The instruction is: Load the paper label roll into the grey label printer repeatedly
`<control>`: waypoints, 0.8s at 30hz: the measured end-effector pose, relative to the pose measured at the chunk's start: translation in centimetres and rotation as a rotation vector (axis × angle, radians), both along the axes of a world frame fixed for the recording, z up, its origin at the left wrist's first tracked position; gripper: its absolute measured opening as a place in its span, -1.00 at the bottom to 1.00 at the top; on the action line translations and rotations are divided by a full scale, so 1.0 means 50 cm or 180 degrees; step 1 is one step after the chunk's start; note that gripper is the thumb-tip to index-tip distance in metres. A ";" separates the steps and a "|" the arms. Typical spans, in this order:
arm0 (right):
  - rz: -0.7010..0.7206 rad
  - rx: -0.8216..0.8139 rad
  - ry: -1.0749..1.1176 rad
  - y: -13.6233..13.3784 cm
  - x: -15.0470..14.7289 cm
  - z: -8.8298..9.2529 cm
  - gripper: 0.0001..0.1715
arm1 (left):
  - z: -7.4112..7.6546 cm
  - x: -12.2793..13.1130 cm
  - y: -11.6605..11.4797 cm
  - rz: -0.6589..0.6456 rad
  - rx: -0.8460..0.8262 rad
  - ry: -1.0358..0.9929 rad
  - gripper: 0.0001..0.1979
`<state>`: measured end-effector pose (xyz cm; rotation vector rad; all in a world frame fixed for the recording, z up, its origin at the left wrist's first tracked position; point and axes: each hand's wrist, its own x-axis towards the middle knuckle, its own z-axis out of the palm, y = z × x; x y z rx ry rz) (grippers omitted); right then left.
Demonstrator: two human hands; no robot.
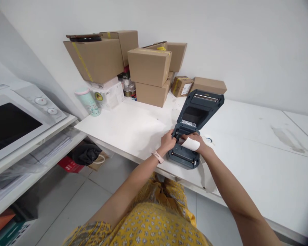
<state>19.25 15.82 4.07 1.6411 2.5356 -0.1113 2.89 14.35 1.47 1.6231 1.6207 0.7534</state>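
Partly curled left grip (167, 140) on printer (192, 117)

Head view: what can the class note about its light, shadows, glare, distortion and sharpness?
Head view: even light, with a soft shadow on the white tabletop beside the left hand; head view: a glint on the metal strip in the label printer's lid; head view: the microwave looks stretched, probably by a wide lens, the right corners darken, and small print is soft.
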 end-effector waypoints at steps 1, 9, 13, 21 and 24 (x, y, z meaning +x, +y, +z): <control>0.0037 0.0013 0.0062 -0.003 0.002 0.004 -0.61 | -0.002 0.000 0.001 -0.0001 0.0002 -0.0004 -0.38; 0.0444 0.0197 0.1324 -0.139 0.029 0.021 -0.53 | -0.007 -0.001 0.000 -0.0002 0.0133 -0.0076 -0.40; 0.0364 0.0773 0.1530 -0.237 0.013 -0.030 -0.51 | -0.004 -0.001 -0.004 -0.0023 0.0127 -0.0140 -0.41; 0.0241 0.1539 0.1409 -0.290 -0.023 -0.083 -0.51 | -0.003 0.000 -0.007 -0.0043 0.0185 -0.0179 -0.43; 0.0285 0.1633 0.1511 -0.291 -0.019 -0.083 -0.57 | -0.002 0.000 -0.007 -0.0011 0.0154 -0.0192 -0.44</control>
